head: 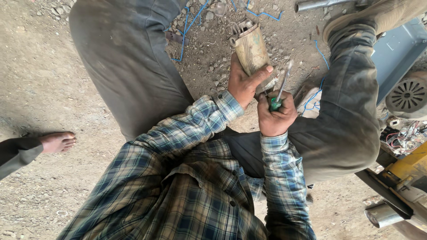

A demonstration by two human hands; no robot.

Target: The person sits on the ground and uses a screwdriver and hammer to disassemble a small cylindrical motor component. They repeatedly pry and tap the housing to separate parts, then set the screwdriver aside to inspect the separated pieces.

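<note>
The dirt ground [40,80], strewn with small stones, carries everything, and the person sits on it with both legs [129,66] spread in dark trousers. At the ground's right edge stand a grey-blue metal casing [396,49], a round vented motor part [407,95] and a yellow frame [411,166], with a tangle of thin wires beside them. Blue wire [189,26] trails over the stones near the top edge. Another person's bare foot [58,142] rests at the left edge. Between the knees the left hand [244,84] is closed around a worn, dirty cylindrical motor part [251,51], thumb across its lower end, holding it upright off the ground. Just beside it the right hand [275,118] is fisted on a green-handled screwdriver [281,89], whose shaft slants up alongside the cylinder's base.
</note>
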